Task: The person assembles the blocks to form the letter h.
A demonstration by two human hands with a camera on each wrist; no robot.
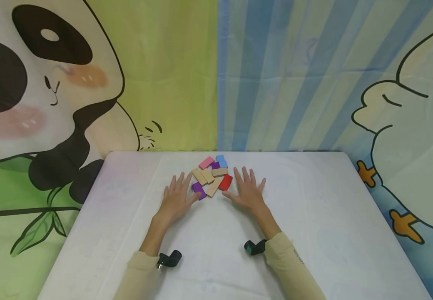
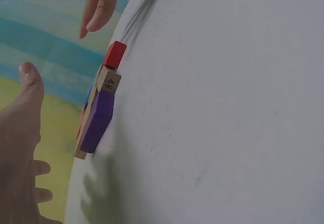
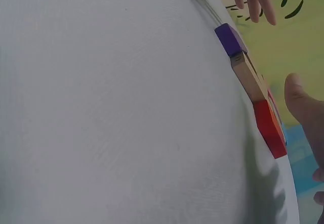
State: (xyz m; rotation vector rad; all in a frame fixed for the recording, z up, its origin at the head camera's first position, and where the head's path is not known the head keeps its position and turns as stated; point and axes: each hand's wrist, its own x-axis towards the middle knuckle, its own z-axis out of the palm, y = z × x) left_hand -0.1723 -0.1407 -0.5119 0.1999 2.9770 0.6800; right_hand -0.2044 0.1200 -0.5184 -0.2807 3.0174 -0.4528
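Observation:
Several small rectangular blocks lie flat in a loose cluster on the white-covered table. Purple (image 1: 199, 190) and red (image 1: 225, 182) blocks sit at the near side, with a plain wooden block (image 1: 214, 187) between them. In the left wrist view that wooden block (image 2: 109, 80) bears the number 48. Pink (image 1: 206, 162) and blue (image 1: 221, 161) blocks are at the far side. My left hand (image 1: 177, 198) is left of the cluster, fingers spread, its thumb near the purple block. To the right, my right hand (image 1: 248, 192) has its fingers spread beside the red block. Both hands appear raised above the table, holding nothing.
A white cloth covers the table (image 1: 314, 216). Behind it hang a panda-printed sheet (image 1: 171, 75) and a blue-striped one (image 1: 284, 75). Dark wrist cameras (image 1: 169, 259) are strapped at both wrists, by the beige sleeves.

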